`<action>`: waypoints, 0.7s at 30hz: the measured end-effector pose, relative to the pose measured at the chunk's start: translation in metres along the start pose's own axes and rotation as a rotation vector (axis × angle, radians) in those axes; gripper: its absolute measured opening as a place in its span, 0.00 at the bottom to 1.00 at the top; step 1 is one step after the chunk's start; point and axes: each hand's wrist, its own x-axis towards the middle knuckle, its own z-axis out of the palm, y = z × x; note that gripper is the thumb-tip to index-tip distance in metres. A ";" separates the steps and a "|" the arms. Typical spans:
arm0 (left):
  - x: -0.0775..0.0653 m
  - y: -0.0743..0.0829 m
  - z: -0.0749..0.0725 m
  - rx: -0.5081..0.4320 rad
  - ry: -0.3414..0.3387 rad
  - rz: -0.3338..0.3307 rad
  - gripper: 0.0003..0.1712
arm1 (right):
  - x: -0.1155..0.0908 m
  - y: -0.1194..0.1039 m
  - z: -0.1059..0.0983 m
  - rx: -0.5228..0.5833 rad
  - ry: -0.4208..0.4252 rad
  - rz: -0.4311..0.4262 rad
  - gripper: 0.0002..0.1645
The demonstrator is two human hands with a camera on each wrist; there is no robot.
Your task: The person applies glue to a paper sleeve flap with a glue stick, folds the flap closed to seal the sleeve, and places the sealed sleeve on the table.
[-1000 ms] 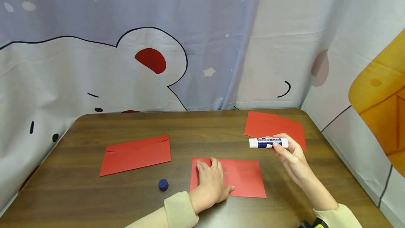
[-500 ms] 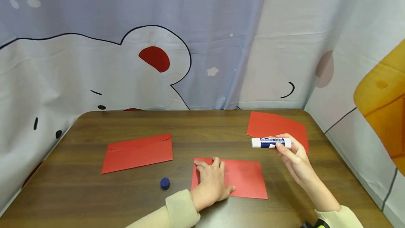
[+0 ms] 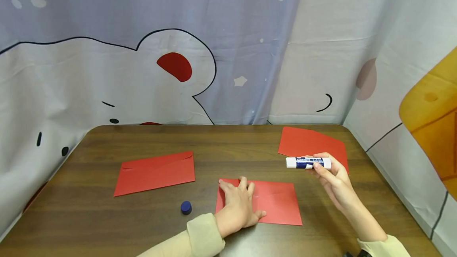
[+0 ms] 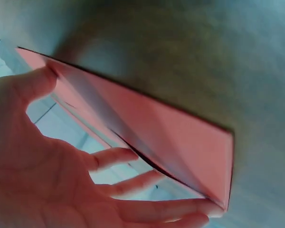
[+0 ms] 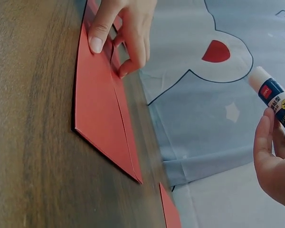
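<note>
A red envelope [image 3: 276,202] lies flat near the table's front middle. My left hand [image 3: 237,205] rests on its left part, fingers spread and thumb down; in the left wrist view the fingertips touch the flap side. Raised above the table at the right, my right hand [image 3: 333,181] holds a white and blue glue stick [image 3: 303,163] between thumb and fingers. The uncapped white end of the glue stick [image 5: 261,78] shows in the right wrist view. A dark blue cap [image 3: 186,208] stands on the table, left of the left hand.
Another red envelope [image 3: 155,173] lies to the left on the brown wooden table [image 3: 89,217]. A further red envelope [image 3: 307,140] is at the back right, partly behind the right hand. A printed curtain [image 3: 242,50] hangs behind and beside the table.
The head view has shifted slightly. The left hand stays on the envelope, and the right hand still holds the glue stick in nearly the same place.
</note>
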 end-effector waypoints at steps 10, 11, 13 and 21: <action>-0.008 0.005 0.005 -0.016 0.067 -0.014 0.53 | 0.004 0.001 0.004 0.054 -0.014 -0.019 0.19; -0.008 0.005 0.005 -0.017 0.066 -0.010 0.53 | 0.004 0.001 0.005 0.056 -0.016 -0.018 0.19; -0.006 0.005 0.005 -0.017 0.066 -0.001 0.53 | 0.005 0.000 0.006 0.058 -0.020 -0.020 0.18; -0.003 0.008 0.003 0.119 0.100 0.129 0.40 | 0.007 -0.001 0.009 0.064 -0.024 -0.028 0.18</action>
